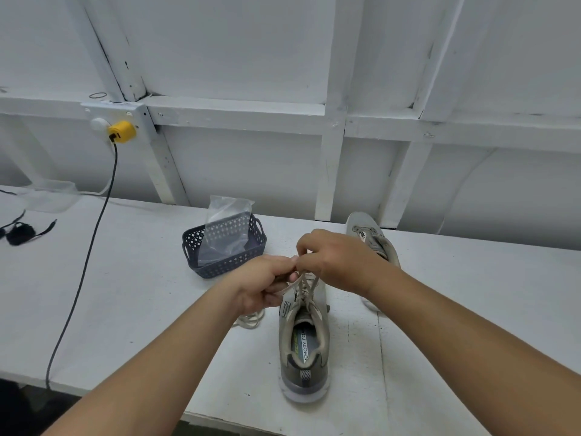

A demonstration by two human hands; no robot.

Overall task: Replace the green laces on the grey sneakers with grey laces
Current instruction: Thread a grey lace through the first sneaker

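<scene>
Grey sneaker [303, 341] near table edge [220, 416]; both hands' [261, 283] [333, 262] grip pinches its lace [304, 286].

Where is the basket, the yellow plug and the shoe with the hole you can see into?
basket [220, 265], head view, on its front wall.
yellow plug [123, 131], head view, on its body.
shoe [304, 377], head view, on its heel.

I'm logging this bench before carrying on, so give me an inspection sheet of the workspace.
Surface: white table, scuffed.
Job's things: near sneaker, heel toward the camera, pale lace threaded; second sneaker behind; loose lace on the table.
Clutter: basket holding a clear bag.
Hands: left hand and right hand each pinch the lace.
Cables: dark cable from a yellow plug; black leads.
Surroundings: white panelled wall.
</scene>
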